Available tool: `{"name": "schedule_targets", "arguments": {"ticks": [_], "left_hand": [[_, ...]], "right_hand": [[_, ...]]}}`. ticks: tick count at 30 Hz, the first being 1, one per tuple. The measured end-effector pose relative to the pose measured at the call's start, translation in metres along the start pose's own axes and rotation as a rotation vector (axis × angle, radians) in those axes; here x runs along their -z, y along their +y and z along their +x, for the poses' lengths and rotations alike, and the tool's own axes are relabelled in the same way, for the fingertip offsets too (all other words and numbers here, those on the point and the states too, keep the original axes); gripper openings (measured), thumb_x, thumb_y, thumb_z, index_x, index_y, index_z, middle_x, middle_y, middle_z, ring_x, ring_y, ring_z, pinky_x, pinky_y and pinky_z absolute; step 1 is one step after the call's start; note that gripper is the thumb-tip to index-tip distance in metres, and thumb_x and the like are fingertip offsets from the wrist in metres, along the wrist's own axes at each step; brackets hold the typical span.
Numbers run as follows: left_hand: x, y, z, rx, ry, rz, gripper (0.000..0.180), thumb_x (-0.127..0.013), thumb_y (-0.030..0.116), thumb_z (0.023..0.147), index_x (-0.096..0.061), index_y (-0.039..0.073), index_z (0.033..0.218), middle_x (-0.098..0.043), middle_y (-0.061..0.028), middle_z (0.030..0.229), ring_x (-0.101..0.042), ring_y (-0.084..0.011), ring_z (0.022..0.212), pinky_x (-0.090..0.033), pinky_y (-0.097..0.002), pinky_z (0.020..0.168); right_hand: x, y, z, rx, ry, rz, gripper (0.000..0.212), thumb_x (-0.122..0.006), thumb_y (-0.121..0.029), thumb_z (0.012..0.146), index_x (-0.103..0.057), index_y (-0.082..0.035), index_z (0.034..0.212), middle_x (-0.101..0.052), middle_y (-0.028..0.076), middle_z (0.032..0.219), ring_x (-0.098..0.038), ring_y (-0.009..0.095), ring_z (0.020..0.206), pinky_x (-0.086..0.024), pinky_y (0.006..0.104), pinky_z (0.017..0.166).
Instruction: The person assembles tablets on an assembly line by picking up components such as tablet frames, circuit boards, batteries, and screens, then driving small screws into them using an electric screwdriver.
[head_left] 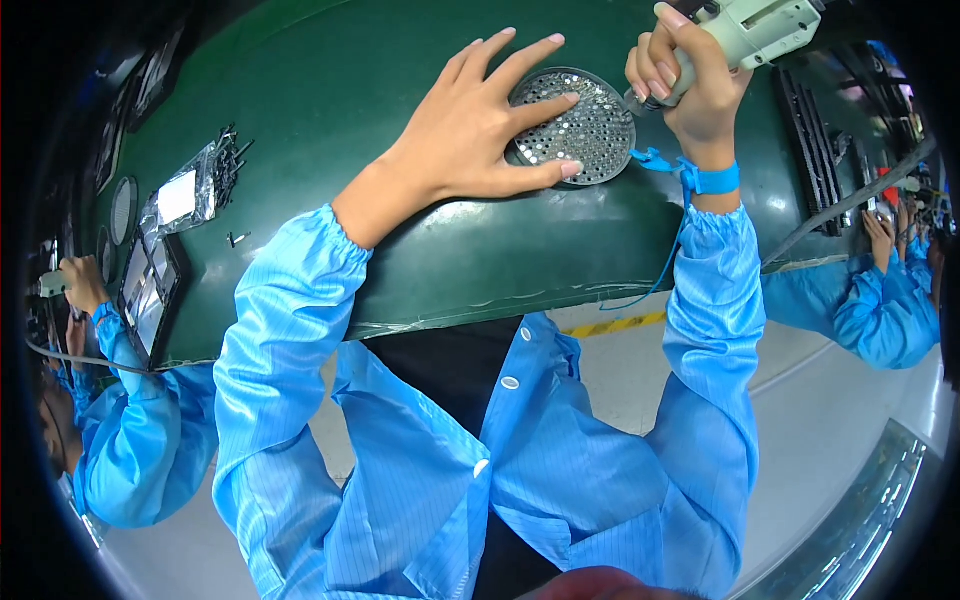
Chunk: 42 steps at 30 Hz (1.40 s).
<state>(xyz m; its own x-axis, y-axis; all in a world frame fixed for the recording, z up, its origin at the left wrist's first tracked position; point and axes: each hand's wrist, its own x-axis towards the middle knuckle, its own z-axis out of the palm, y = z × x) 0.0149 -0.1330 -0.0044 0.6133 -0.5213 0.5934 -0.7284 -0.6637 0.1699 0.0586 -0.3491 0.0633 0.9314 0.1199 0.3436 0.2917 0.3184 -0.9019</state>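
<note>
My left hand (pixel 470 130) lies with fingers spread over the left side of a round, dark tray full of small holes (pixel 585 125). Its thumb and one finger reach onto the tray's face, where small shiny bits sit among the holes. My right hand (pixel 695 85) is wrapped around a pale green electric screwdriver (pixel 755 30), just beyond the tray's right edge. The tool's tip end points down to the left, near the tray's rim. A blue wrist strap (pixel 715 180) with a thin cord circles my right wrist.
On the green table (pixel 480 260), a clear bag (pixel 185 195) and black small parts (pixel 230 165) lie at left, near a dark-framed panel (pixel 150 295). Black slotted strips (pixel 808 150) stand at right, beside a thick grey cable (pixel 850 205). Co-workers in blue sleeves sit on both sides.
</note>
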Motion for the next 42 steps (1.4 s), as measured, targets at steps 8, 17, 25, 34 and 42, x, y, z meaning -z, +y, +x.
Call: {"name": "schedule_targets", "arguments": {"ticks": [8, 17, 25, 34, 42], "left_hand": [[0.005, -0.001, 0.001, 0.024, -0.048, -0.06, 0.058, -0.075, 0.054, 0.084, -0.075, 0.015, 0.126, -0.049, -0.0164, 0.155, -0.044, -0.0431, 0.142, -0.039, -0.0534, 0.114], [-0.009, -0.005, -0.002, 0.128, 0.035, -0.053, 0.062, -0.074, 0.062, 0.083, -0.077, 0.013, 0.121, -0.05, -0.0195, 0.152, -0.044, -0.0478, 0.139, -0.04, -0.0571, 0.113], [-0.009, -0.004, -0.003, 0.081, 0.054, -0.033, 0.061, -0.074, 0.062, 0.083, -0.077, 0.014, 0.12, -0.05, -0.0188, 0.151, -0.045, -0.0485, 0.139, -0.042, -0.0579, 0.111], [-0.009, -0.01, -0.001, 0.077, 0.101, -0.086, 0.057, -0.077, 0.056, 0.084, -0.075, 0.01, 0.117, -0.052, -0.0212, 0.147, -0.051, -0.0434, 0.133, -0.044, -0.0534, 0.109], [-0.012, -0.012, -0.001, 0.094, 0.081, -0.12, 0.059, -0.075, 0.059, 0.085, -0.077, 0.011, 0.118, -0.051, -0.0218, 0.149, -0.051, -0.0429, 0.135, -0.043, -0.0523, 0.111]], "right_hand": [[-0.003, -0.002, -0.003, -0.024, 0.003, -0.006, 0.024, -0.062, -0.01, 0.098, -0.055, -0.001, 0.119, -0.043, 0.001, 0.054, -0.041, 0.012, 0.038, -0.042, 0.0294, 0.04], [-0.004, -0.004, -0.005, -0.008, -0.004, -0.001, 0.023, -0.062, -0.009, 0.098, -0.056, 0.0, 0.119, -0.043, 0.001, 0.055, -0.041, 0.012, 0.039, -0.042, 0.0298, 0.04], [-0.004, -0.001, -0.006, -0.006, -0.004, 0.011, 0.023, -0.062, -0.008, 0.098, -0.056, 0.0, 0.118, -0.043, 0.001, 0.054, -0.041, 0.012, 0.038, -0.042, 0.0297, 0.04], [-0.005, -0.001, -0.005, 0.004, -0.016, 0.009, 0.021, -0.061, -0.008, 0.098, -0.056, 0.0, 0.117, -0.043, 0.001, 0.054, -0.041, 0.012, 0.038, -0.042, 0.0293, 0.039], [-0.007, -0.002, -0.009, 0.004, -0.006, 0.01, 0.021, -0.061, -0.008, 0.098, -0.056, 0.001, 0.116, -0.043, 0.001, 0.053, -0.04, 0.012, 0.038, -0.042, 0.0294, 0.039]]}}
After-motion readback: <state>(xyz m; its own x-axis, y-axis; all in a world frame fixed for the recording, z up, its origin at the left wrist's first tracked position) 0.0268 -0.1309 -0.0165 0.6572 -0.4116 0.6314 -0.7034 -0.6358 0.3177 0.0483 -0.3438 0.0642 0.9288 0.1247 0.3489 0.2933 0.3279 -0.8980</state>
